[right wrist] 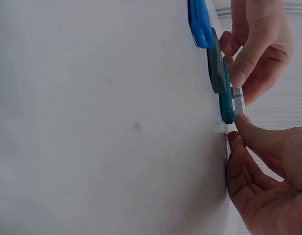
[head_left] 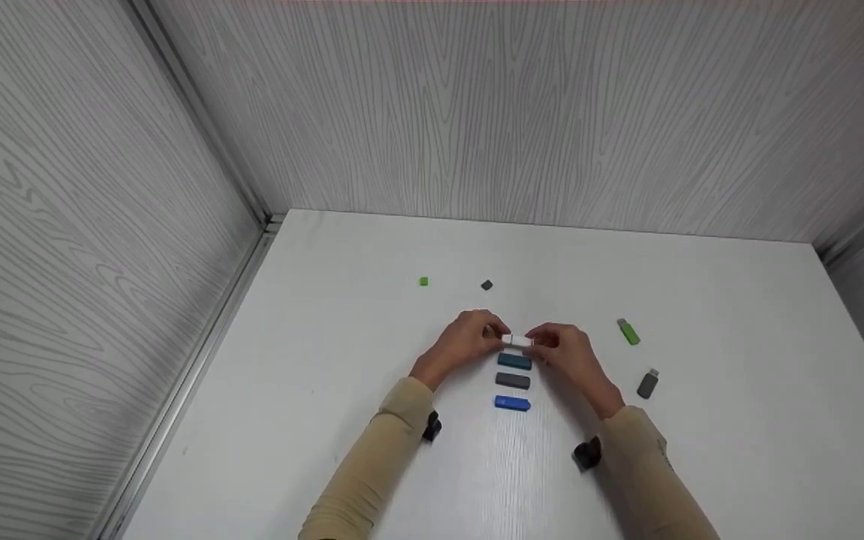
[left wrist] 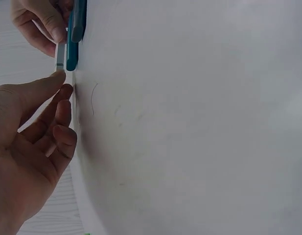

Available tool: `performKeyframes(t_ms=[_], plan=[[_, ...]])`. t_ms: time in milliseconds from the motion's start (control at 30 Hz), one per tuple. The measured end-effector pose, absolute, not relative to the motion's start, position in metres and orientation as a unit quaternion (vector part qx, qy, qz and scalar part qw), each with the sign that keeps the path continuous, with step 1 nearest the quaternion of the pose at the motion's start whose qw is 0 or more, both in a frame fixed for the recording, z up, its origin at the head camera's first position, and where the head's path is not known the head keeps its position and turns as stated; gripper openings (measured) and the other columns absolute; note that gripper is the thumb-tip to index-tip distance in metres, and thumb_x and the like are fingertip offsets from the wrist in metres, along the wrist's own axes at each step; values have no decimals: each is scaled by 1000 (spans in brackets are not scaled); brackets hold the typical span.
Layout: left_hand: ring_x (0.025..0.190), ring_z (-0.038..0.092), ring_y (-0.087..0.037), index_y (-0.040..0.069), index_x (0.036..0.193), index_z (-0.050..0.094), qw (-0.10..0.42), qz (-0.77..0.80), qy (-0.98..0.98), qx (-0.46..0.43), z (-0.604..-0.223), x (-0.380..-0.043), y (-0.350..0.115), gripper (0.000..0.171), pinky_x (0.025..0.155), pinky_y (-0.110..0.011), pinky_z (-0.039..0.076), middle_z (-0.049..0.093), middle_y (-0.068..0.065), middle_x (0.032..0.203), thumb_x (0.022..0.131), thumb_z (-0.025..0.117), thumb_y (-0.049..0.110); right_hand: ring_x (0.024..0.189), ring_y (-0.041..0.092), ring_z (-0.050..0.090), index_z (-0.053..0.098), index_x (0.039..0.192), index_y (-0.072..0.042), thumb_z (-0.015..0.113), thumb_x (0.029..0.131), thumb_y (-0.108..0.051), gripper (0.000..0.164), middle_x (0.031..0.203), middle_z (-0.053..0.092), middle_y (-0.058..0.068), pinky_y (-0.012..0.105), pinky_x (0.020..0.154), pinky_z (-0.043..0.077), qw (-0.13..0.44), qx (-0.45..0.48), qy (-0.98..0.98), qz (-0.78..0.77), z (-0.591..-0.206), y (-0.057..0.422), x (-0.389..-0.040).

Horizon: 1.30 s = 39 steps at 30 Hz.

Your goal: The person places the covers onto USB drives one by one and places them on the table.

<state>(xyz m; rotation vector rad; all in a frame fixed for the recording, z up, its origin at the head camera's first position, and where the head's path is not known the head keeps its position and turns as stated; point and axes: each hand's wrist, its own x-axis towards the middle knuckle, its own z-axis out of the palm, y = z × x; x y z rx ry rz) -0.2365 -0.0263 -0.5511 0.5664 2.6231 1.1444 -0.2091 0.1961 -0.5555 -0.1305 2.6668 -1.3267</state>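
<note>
White, with a thin seam near its left end, the small stick [head_left: 520,341] lay crosswise just right of the frame's middle, pinched at both ends. The left hand [head_left: 468,337] gripped its left end between thumb and fingertips, and the right hand [head_left: 567,351] pinched its right end. Whether it touched the desk [head_left: 252,420] could not be told.

The likeliest trouble, as I judged it, was the stick slipping: each end offered little to hold, and the casing looked smooth. A pull with uneven force could have parted it suddenly at the seam and sent a piece skidding. The teal stick [head_left: 514,361] lay just below it in the frame, so a dipping finger might have nudged it askew, and perhaps the dark grey stick [head_left: 512,381] and the blue stick [head_left: 512,403] beneath.

All three were slim, oblong and apparently hard plastic, set roughly parallel. At right centre, the green drive [head_left: 630,332] and, lower, the grey drive [head_left: 647,385] lay tilted, their metal-looking plugs bare and, I thought, exposed to knocks. Above the hands sat a green cap [head_left: 424,281] and a dark cap [head_left: 487,285], small and blocky, which a stray brush could have scattered. The desk was pale and faintly glossy; the panels [head_left: 439,112] behind carried a grey, wavy woodgrain.
</note>
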Motion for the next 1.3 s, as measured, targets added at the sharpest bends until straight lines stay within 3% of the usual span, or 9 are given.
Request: performKeyframes(t_ms=[300,900,1300], plan=[[97,63,-13,11,117,81,98,371,902,198,-554,-235,-25,20,91,-30,56,72,-4,112,98,73,12,93,23,61,75,120,-5,76,97,-14,25,110,71,16,26,77,53,103,-29,897,-430,-553,195,-209],[96,61,-13,12,119,81,95,357,906,204,-556,-236,-25,23,89,-28,53,71,-3,110,98,74,13,97,24,61,76,121,-6,77,96,-17,28,111,72,14,28,85,52,114,-22,895,-431,-554,196,-211],[98,60,-13,12,122,79,113,389,891,204,-553,-235,-29,24,90,-28,52,71,-5,113,100,71,11,93,21,62,74,128,-8,75,99,-25,34,112,72,13,23,79,53,119,-24,885,-450,-555,201,-209]])
